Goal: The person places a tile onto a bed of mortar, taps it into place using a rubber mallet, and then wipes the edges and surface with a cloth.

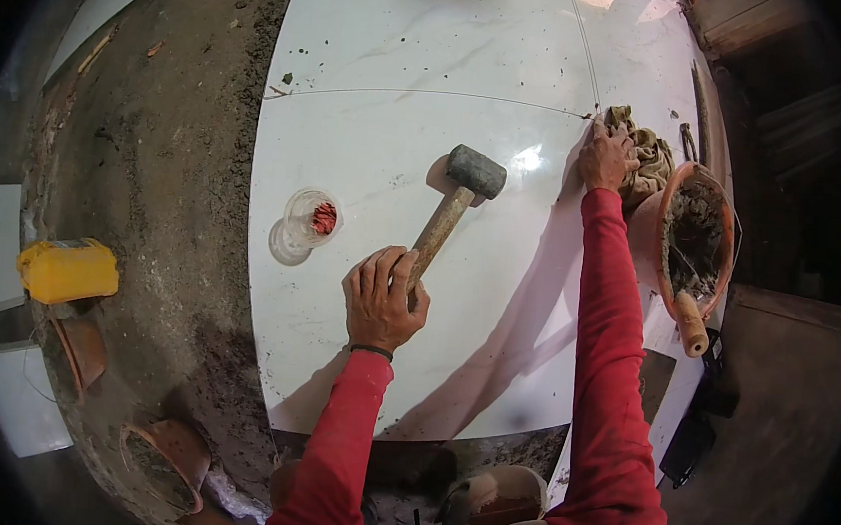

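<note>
My left hand (386,297) is wrapped round the wooden handle of a mallet (477,172) with a dark, rubber-looking head. The mallet is held low over a large glossy white tile (373,376). My right hand (607,157) reaches forward to the tile joint, its fingers stretched out and apart. It lies against a crumpled olive-brown cloth (650,166), and its fingertips are near where two thin joints meet. Left of the mallet stands a clear plastic cup (312,218) with small red pieces inside.
At the right, a mortar-smeared orange bucket (663,250) has a wooden-handled tool (691,325) across its rim. Bare rough mortar (173,177) runs along the tile's left edge. Farther left are a yellow jug (69,270) and several clay-coloured buckets (173,450).
</note>
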`<state>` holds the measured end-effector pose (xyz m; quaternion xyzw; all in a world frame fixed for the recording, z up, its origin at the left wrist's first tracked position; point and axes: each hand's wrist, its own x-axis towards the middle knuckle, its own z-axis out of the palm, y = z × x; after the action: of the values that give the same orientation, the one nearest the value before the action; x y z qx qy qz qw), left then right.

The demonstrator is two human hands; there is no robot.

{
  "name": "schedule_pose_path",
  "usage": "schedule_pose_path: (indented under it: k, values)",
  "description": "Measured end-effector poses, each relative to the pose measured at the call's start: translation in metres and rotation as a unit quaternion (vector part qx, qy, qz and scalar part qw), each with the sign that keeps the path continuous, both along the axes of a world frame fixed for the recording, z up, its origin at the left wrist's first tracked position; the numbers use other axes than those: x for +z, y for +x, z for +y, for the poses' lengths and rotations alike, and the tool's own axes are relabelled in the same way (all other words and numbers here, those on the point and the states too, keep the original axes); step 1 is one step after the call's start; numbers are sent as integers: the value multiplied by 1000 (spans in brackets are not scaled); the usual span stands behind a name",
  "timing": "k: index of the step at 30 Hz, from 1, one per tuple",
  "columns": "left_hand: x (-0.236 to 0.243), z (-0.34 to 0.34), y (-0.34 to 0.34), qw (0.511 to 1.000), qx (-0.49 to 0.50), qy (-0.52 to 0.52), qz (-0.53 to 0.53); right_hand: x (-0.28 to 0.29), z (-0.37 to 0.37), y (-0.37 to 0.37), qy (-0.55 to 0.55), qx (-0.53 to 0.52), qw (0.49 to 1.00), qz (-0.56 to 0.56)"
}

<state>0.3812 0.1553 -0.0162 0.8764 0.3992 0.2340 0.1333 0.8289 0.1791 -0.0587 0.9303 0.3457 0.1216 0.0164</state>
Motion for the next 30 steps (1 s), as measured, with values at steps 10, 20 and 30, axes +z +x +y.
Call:
schedule_pose_path:
  k: [10,20,30]
  values:
    - [0,-1,2,1000,3,3,-4,-12,-29,22,371,125,920,-22]
    - [1,-1,-1,1000,-4,5,8,27,-8,-99,184,254,943,113]
    - [4,0,1,1000,8,6,11,-3,13,-59,16,158,987,-35]
